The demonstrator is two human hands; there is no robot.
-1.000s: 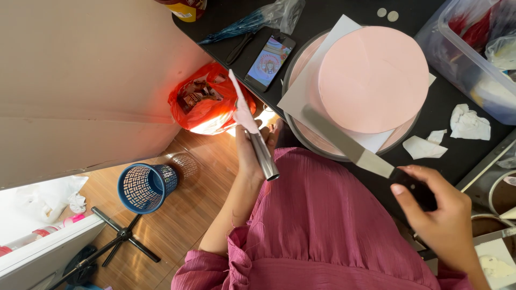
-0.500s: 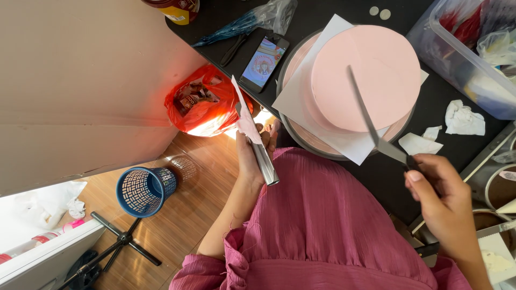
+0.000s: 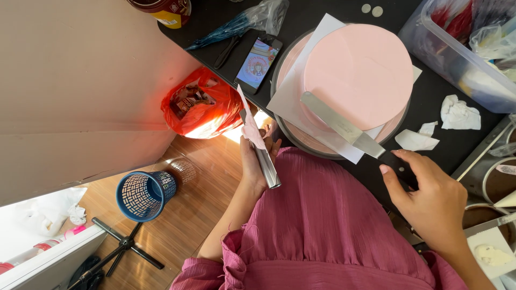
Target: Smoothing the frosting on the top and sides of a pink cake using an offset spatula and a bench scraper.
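Observation:
A round cake [image 3: 359,75] iced in smooth pink stands on a turntable [image 3: 301,140] with white paper [image 3: 293,96] under it. My right hand [image 3: 430,198] grips the black handle of a long palette knife [image 3: 344,128], whose blade lies against the near side of the cake. My left hand [image 3: 257,161] holds a metal scraper [image 3: 258,147] smeared with pink icing, off the table's edge and to the left of the turntable.
A phone [image 3: 258,63] with a lit screen lies on the black table [image 3: 430,104] left of the cake. A clear plastic box [image 3: 457,51] sits at the right, crumpled tissues [image 3: 459,114] near it. On the wooden floor are a red bag [image 3: 200,104] and a blue basket [image 3: 144,194].
The palette knife blade swung from pointing up across the cake to lying slanted against its near side. The left hand with the scraper stayed put.

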